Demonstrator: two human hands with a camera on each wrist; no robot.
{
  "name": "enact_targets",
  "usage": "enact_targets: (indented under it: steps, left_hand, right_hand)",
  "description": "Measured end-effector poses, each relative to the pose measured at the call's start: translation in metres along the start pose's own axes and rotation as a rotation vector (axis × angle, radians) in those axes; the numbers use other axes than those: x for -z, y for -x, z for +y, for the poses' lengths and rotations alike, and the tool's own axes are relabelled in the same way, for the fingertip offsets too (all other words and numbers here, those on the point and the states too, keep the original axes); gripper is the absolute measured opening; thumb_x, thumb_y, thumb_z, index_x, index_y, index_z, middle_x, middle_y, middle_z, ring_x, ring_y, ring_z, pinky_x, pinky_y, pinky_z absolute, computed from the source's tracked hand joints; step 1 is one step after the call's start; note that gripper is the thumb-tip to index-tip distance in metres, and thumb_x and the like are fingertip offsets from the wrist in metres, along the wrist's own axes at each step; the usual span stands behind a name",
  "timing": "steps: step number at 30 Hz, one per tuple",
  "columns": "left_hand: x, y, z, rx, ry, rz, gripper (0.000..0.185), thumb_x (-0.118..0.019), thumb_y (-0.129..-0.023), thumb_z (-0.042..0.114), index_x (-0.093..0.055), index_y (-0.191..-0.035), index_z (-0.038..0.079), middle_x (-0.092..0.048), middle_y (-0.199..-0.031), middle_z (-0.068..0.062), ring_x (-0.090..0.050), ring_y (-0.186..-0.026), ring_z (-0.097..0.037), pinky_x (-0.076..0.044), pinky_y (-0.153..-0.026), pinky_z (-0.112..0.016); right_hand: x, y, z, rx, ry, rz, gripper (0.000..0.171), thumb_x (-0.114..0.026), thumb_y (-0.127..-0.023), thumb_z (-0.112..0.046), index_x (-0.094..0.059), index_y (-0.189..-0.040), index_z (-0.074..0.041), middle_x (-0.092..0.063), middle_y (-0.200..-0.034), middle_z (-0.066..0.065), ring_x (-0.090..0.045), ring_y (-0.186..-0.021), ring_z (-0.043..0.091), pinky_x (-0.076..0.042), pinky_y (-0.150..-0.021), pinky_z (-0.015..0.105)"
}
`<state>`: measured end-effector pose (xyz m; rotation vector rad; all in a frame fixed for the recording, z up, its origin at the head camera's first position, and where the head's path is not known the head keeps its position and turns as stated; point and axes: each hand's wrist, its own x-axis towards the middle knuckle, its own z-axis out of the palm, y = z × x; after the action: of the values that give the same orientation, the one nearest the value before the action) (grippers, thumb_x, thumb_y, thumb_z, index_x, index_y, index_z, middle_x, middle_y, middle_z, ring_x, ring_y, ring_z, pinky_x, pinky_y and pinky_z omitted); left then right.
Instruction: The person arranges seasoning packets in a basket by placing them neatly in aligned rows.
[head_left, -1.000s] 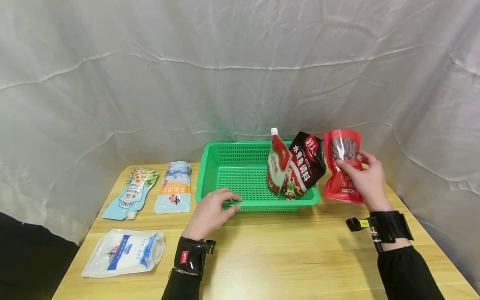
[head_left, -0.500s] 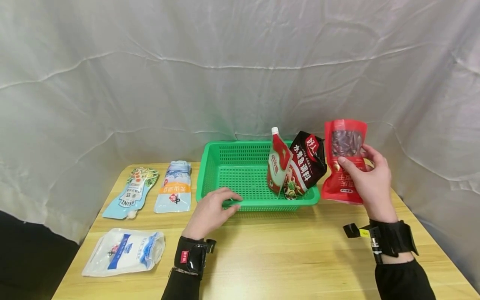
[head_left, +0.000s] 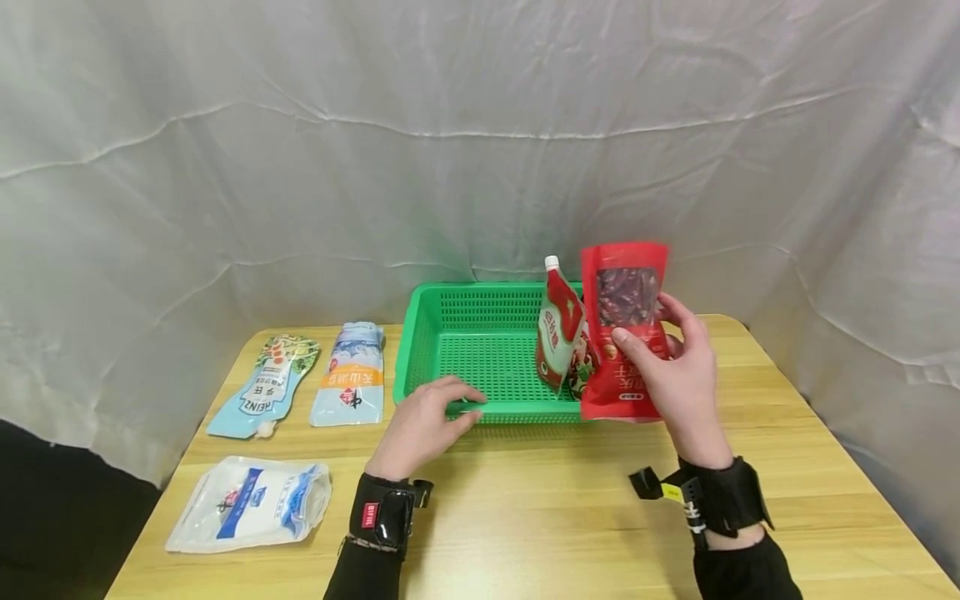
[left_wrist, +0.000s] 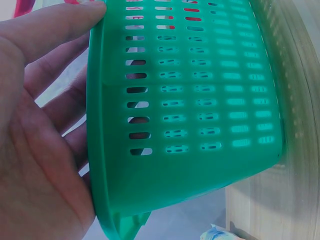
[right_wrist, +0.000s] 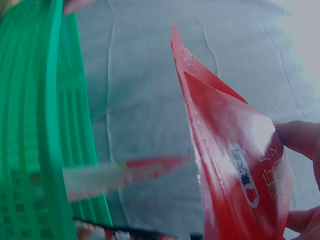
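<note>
Six packets in all: three lie flat at the left of the frame, three are at the green basket in the centre.

The right hand, just right of centre, grips one red pouch upright, thumb across its front and fingers curled behind. The pouch hangs at the basket's right front corner, covering that corner in the head view; whether it touches the rim cannot be told. In the right wrist view the red pouch stands close beside the basket wall with a strip of grey cloth showing between them.

The left hand rests on the basket's near rim, left of centre, fingers laid over the edge and only loosely bent; the left wrist view shows the palm against the outside of the perforated wall, thumb along the top.

Inside the basket, at its right end, one red-and-white spout pouch stands leaning, and a dark sachet shows only as a sliver behind the held pouch. The rest of the basket floor, left and middle, is bare mesh.

On the counter at the left: a Heinz spout pouch, a pale blue pouch beside it, and a white-and-blue bag near the lower left edge. The counter's right side and front strip are open wood.
</note>
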<state>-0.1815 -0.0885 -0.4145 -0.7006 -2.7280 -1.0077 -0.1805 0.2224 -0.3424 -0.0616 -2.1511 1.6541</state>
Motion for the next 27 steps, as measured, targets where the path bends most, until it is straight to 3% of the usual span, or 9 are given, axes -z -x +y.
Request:
enact_targets:
  steps: [7,20,24,27]
  left_hand:
    - [0.000,0.001,-0.001,-0.001,-0.011,-0.001,0.019,-0.080,-0.093,0.021,-0.078,-0.113,0.020,-0.073,-0.116,0.005,-0.069,-0.111,-0.023,-0.059,-0.087,-0.043]
    - [0.000,0.000,0.000,-0.008,-0.015,0.014,0.019,-0.079,-0.094,0.020,-0.079,-0.113,0.017,-0.074,-0.113,0.004,-0.070,-0.110,-0.022,-0.058,-0.092,-0.043]
    - [0.004,0.000,0.001,0.029,0.032,0.031,0.026,-0.075,-0.097,0.025,-0.075,-0.122,0.016,-0.072,-0.123,0.001,-0.066,-0.121,-0.025,-0.054,-0.101,-0.048]
    - [0.008,0.000,0.002,0.045,0.106,0.092,0.036,-0.071,-0.100,0.031,-0.070,-0.133,0.018,-0.067,-0.135,0.001,-0.060,-0.129,-0.024,-0.051,-0.107,-0.051]
  right_hand:
    - [-0.027,0.015,-0.006,0.064,0.002,-0.081,0.073,-0.081,-0.092,-0.016,-0.046,-0.156,-0.016,-0.045,-0.134,0.005,-0.058,-0.109,0.014,-0.052,-0.081,0.014]
    - [-0.064,0.031,0.002,0.121,-0.017,-0.241,0.077,-0.085,-0.088,-0.014,-0.046,-0.154,-0.012,-0.047,-0.129,0.012,-0.062,-0.109,0.025,-0.058,-0.081,0.021]
    - [-0.070,0.035,0.004,0.128,-0.026,-0.268,0.078,-0.086,-0.087,-0.015,-0.047,-0.154,-0.013,-0.047,-0.135,0.009,-0.062,-0.108,0.026,-0.060,-0.080,0.026]
    - [-0.073,0.038,0.004,0.130,-0.034,-0.282,0.078,-0.086,-0.087,-0.016,-0.047,-0.153,-0.015,-0.046,-0.137,0.008,-0.061,-0.108,0.025,-0.061,-0.080,0.029]
